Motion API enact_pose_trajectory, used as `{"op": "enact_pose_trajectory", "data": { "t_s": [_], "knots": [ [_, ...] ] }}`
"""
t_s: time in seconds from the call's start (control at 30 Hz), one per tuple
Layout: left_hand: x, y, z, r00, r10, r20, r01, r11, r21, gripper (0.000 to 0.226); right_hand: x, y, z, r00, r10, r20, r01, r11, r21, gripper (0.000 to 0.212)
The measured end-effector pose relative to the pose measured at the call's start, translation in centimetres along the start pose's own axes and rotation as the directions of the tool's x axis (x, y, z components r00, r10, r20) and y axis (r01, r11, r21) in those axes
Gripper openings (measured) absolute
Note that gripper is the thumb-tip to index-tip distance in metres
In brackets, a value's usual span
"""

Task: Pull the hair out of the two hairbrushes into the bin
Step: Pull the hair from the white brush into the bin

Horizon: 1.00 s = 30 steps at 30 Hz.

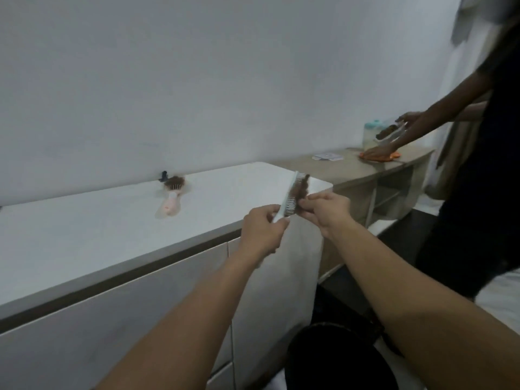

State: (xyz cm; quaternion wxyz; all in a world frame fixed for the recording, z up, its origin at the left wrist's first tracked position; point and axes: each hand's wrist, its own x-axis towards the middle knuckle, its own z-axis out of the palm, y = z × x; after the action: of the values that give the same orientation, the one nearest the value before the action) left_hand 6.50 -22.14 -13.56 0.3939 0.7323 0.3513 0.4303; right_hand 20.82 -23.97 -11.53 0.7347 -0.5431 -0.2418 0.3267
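Black bin (332, 358) sitting on the floor right under the forearms. Left hand (263, 229) gripping the white hairbrush (291, 197) by its handle, held over the table (84, 229) edge. Right hand (323, 208) pinching the brown hair (299, 190) on its bristles. Pink hairbrush (171, 197), hair-clogged, lying on the table by the wall. Second person standing far right.

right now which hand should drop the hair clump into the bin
Right hand: it already pinches the hair, and the bin sits below; left hand holds the white brush.
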Motion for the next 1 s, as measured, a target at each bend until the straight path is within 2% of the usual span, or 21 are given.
{"op": "enact_pose_trajectory", "data": {
  "t_s": [0.13, 0.27, 0.43, 0.57, 0.8, 0.87, 1.0],
  "knots": [
    [-2.9, -1.1, 2.7, 0.996, -0.057, 0.067, 0.059, 0.998, -0.033, 0.022, -2.3, 1.5, -2.9, 0.997, -0.031, -0.074, 0.027, 0.998, -0.06, 0.029],
    [-4.8, -3.1, 4.9, 0.987, -0.134, 0.086, 0.137, 0.99, -0.029, 0.018, -4.5, 3.2, -5.4, 0.998, -0.012, -0.067, 0.003, 0.99, -0.142, 0.019],
    [-6.9, -5.7, 7.6, 0.964, -0.221, 0.15, 0.226, 0.974, -0.02, 0.013, -5.7, 6.5, -8.9, 0.999, -0.028, -0.033, 0.02, 0.973, -0.229, 0.034],
    [-8.5, -7.7, 9.5, 0.94, -0.279, 0.197, 0.29, 0.957, -0.029, 0.015, -4.7, 9.7, -11.5, 0.997, 0.039, -0.069, -0.055, 0.969, -0.241, 0.034],
    [-11.4, -10.9, 12.0, 0.89, -0.379, 0.255, 0.402, 0.914, -0.045, 0.014, -4.9, 14.1, -14.6, 0.974, 0.228, -0.009, -0.227, 0.966, -0.12, 0.027],
    [-12.3, -12.2, 12.8, 0.864, -0.425, 0.27, 0.452, 0.891, -0.042, 0.015, -5.0, 15.2, -15.6, 0.96, 0.279, 0.008, -0.272, 0.944, -0.187, 0.028],
    [-13.4, -14.9, 14.5, 0.816, -0.493, 0.301, 0.525, 0.85, -0.031, 0.015, -4.3, 17.5, -18.3, 0.955, 0.295, 0.014, -0.253, 0.84, -0.48, 0.028]
  ]
}}
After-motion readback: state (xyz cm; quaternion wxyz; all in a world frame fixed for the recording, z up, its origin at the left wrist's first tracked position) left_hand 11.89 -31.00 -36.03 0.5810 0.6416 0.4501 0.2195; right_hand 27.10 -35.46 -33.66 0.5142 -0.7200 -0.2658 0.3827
